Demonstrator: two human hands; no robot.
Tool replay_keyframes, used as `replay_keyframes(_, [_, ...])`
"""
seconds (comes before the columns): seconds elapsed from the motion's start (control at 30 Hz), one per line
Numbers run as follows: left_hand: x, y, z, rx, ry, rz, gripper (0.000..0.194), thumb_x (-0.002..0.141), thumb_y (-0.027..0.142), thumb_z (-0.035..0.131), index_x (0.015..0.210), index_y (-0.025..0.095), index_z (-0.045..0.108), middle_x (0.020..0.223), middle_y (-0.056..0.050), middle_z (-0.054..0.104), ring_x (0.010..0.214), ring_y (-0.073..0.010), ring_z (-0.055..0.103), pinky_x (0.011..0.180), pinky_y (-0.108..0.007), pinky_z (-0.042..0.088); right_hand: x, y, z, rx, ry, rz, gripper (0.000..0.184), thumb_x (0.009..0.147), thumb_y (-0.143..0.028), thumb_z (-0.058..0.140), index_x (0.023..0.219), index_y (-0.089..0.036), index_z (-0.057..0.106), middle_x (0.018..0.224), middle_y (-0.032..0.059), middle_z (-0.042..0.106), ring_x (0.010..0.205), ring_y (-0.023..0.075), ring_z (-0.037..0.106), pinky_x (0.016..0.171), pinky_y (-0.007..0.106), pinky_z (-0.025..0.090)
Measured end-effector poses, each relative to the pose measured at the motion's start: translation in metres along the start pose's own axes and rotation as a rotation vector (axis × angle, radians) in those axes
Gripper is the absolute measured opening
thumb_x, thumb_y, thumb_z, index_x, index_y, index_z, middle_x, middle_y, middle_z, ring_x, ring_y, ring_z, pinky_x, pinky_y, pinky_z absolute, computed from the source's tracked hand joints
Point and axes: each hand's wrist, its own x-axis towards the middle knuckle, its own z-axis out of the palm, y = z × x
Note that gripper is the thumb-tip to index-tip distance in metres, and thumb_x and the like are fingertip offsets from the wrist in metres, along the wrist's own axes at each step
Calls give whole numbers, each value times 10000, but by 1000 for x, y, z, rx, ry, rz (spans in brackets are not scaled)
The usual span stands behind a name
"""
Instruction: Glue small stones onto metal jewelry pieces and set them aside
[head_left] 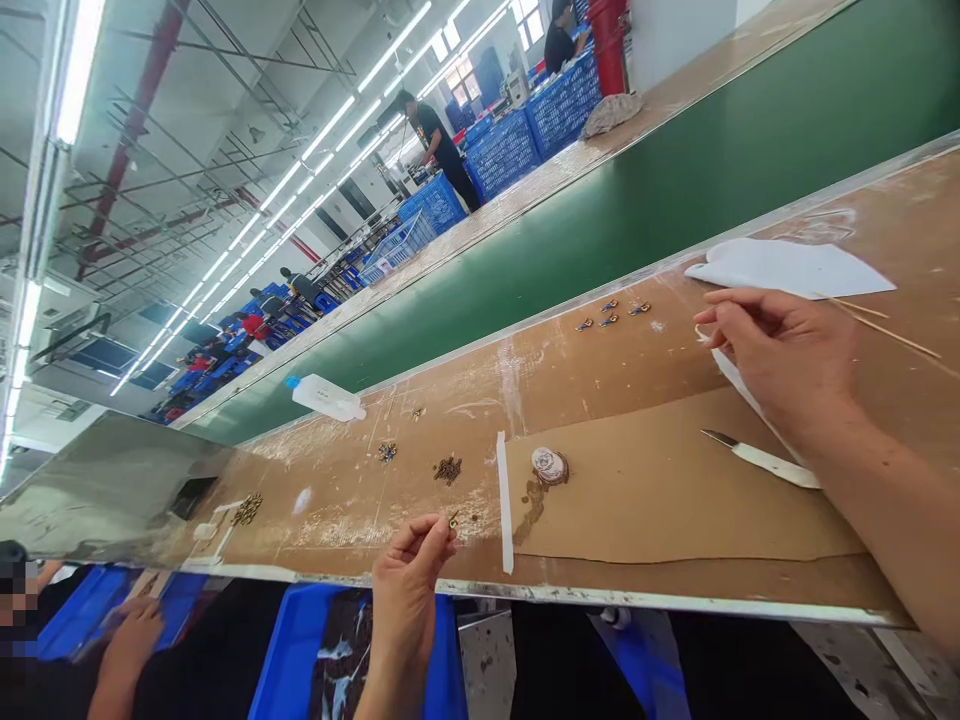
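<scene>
My left hand (412, 565) pinches a tiny gold-coloured metal piece (453, 522) between thumb and fingertips, near the table's front edge. Just beyond it lie a heap of small dark brown bits (448, 470) and one loose bit (474, 518). My right hand (795, 350) is raised at the right, thumb and fingers pressed together; what they hold, if anything, I cannot make out. Close to it are white paper (799, 266) and thin wooden sticks (900, 335). A white-handled knife (772, 465) lies on the cardboard sheet (645, 510), as does a round whitish lump (550, 465) with wet stains beside it.
Small blue-and-gold pieces (609, 320) lie by the far edge, with another cluster (387, 452) further left. A white bottle (328, 398) lies near the green belt (480, 280). A neighbour's hand (139, 630) shows at lower left. Blue crates (502, 155) stand beyond the belt.
</scene>
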Motion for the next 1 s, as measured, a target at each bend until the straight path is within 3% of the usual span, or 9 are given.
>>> replay_keyframes(0.13, [1, -19, -6, 181, 121, 160, 328, 523, 361, 830, 725, 141, 694, 680, -15, 675, 664, -123, 613, 668, -206, 507, -1, -1, 0, 4, 0, -20, 202, 729, -240, 538, 860, -202, 688, 771, -3, 649, 548, 55, 521, 478, 179, 379])
replay_keyframes(0.3, [2, -31, -4, 477, 134, 265, 290, 645, 418, 725, 734, 144, 691, 718, -42, 689, 710, -169, 630, 703, -253, 496, -2, -1, 1, -10, -1, -45, 203, 739, -228, 531, 861, -192, 689, 746, -5, 638, 538, 46, 509, 504, 185, 391])
replay_keyframes(0.7, [13, -35, 7, 633, 89, 250, 250, 685, 404, 649, 711, 156, 667, 679, -23, 660, 650, -148, 592, 647, -235, 458, -1, -3, 2, -3, -12, -70, 189, 747, -213, 529, 847, -194, 688, 742, -11, 639, 529, 36, 504, 541, 187, 413])
replay_keyframes(1.0, [17, -34, 9, 700, 119, 202, 308, 640, 464, 643, 699, 163, 669, 688, -42, 671, 683, -185, 604, 690, -279, 451, 0, -1, 2, 39, -31, -74, 194, 754, -197, 530, 868, -197, 687, 773, -7, 650, 544, 35, 514, 549, 185, 419])
